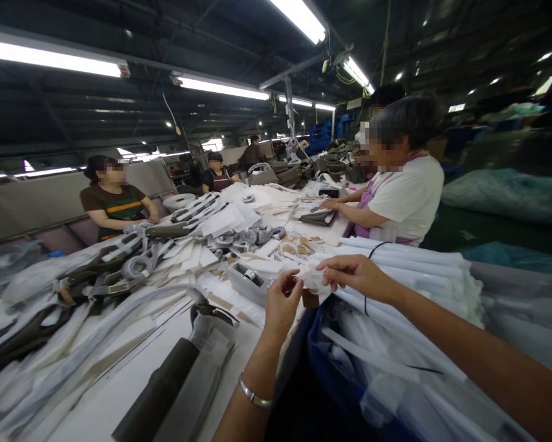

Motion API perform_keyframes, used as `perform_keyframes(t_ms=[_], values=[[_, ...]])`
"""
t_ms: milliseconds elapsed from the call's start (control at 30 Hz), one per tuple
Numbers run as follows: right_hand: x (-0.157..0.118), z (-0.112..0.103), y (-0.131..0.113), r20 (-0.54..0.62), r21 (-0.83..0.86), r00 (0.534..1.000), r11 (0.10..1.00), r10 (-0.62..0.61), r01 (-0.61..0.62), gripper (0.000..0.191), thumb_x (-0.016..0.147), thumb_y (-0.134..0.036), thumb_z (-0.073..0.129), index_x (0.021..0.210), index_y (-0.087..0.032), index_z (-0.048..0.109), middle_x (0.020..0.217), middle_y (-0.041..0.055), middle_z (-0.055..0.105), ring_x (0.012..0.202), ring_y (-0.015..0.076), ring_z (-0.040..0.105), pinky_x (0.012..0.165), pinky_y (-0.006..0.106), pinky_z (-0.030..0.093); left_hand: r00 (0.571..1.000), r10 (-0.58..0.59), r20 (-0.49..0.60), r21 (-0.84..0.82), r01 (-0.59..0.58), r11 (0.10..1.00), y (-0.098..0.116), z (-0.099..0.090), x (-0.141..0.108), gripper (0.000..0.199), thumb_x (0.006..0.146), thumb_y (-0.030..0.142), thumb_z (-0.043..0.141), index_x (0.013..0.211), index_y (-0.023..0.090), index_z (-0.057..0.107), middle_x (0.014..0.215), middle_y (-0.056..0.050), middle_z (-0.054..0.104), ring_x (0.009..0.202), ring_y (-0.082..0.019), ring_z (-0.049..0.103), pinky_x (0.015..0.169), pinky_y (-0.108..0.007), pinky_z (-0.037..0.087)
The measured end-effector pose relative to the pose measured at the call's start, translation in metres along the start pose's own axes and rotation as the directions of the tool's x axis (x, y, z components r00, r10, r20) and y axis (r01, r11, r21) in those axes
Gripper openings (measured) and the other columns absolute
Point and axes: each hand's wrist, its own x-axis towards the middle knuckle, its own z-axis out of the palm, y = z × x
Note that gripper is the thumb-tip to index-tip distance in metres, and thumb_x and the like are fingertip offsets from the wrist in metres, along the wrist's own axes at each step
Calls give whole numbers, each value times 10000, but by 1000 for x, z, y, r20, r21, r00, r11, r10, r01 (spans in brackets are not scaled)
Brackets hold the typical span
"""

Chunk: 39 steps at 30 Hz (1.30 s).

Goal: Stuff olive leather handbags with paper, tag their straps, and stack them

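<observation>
My left hand (282, 301), a silver bangle on its wrist, is raised over the table's near edge with thumb and fingers pinched together. Facing it, my right hand (352, 275) also pinches. Between the fingertips of both is a small, thin, see-through plastic piece (312, 280) with faint marks; whether it is a bag or a label I cannot tell. Just left of my left hand stands a grey plastic bin (237, 283) with rolls of tape inside. A dark olive bag (160, 387), partly covered by translucent wrap, lies on the table to the left.
White paper sheets (229, 220), wrapped straps and coiled strips cover much of the table. Below my right arm, a blue container (319, 344) holds plastic film and bundled white rolls (409, 270). A co-worker (404, 184) handles a bag at right; another (114, 199) sits at left.
</observation>
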Motion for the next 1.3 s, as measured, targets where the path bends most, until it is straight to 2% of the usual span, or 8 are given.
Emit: perform_keyframes(t_ms=[100,233,300,500,700,833,1033,1300], values=[[-19,3,4,14,-69,1000,997,25,-24,439,911,-542,567,1157,-206,707,799,45,743,569,145,651,523,260,470,1000,14,14,7,-14,1000,14,-9,-3,324,824,371,696,1087,183,721,886,-44,737,806,-168,701,782,-279,556],[-25,16,13,-266,-215,964,976,-29,-30,398,954,-518,488,1158,-249,699,833,25,744,575,149,650,618,301,533,994,92,65,121,-99,988,31,-23,-9,285,856,343,664,1097,207,729,958,-49,744,849,-178,699,803,-279,553],[-20,25,18,-295,-240,954,970,-48,-25,374,934,-511,533,1167,-271,698,939,31,753,713,179,694,716,324,559,987,127,101,165,-143,976,38,-29,-12,264,866,315,654,1098,218,733,990,-48,746,874,-178,696,809,-271,549],[-5,54,29,-16,95,997,993,-73,75,445,898,-485,634,1281,-260,650,1328,70,647,1214,254,608,1049,415,481,980,143,136,194,-168,966,46,-39,-21,257,876,301,655,1113,231,727,1017,-44,748,910,-179,697,819,-259,546],[-4,86,31,96,416,978,900,-188,132,688,851,-409,730,1467,-266,460,1439,100,553,1291,276,547,1058,443,470,975,168,147,235,-199,951,48,-43,-28,235,868,291,680,1091,241,735,990,-28,749,890,-182,704,826,-278,557],[-2,97,33,-10,356,986,921,-167,160,629,808,-386,769,1386,-241,565,1340,82,633,1217,270,597,1068,438,458,972,199,121,285,-226,931,48,-44,-31,227,844,283,716,1064,236,739,941,-27,749,882,-186,704,869,-306,548],[-2,95,31,-256,142,966,987,-34,72,297,816,-451,735,1008,-228,774,935,35,772,916,253,705,918,409,544,987,152,59,157,-160,975,49,-46,-31,281,860,301,689,1123,203,700,951,-43,715,876,-167,693,824,-274,557],[-6,101,19,-462,-60,855,970,-237,237,240,919,-424,624,1021,-273,781,1077,47,746,1001,238,690,956,412,548,974,227,25,136,-228,964,65,-49,-28,222,879,258,651,1094,221,695,986,-36,631,880,-159,696,863,-286,557]])
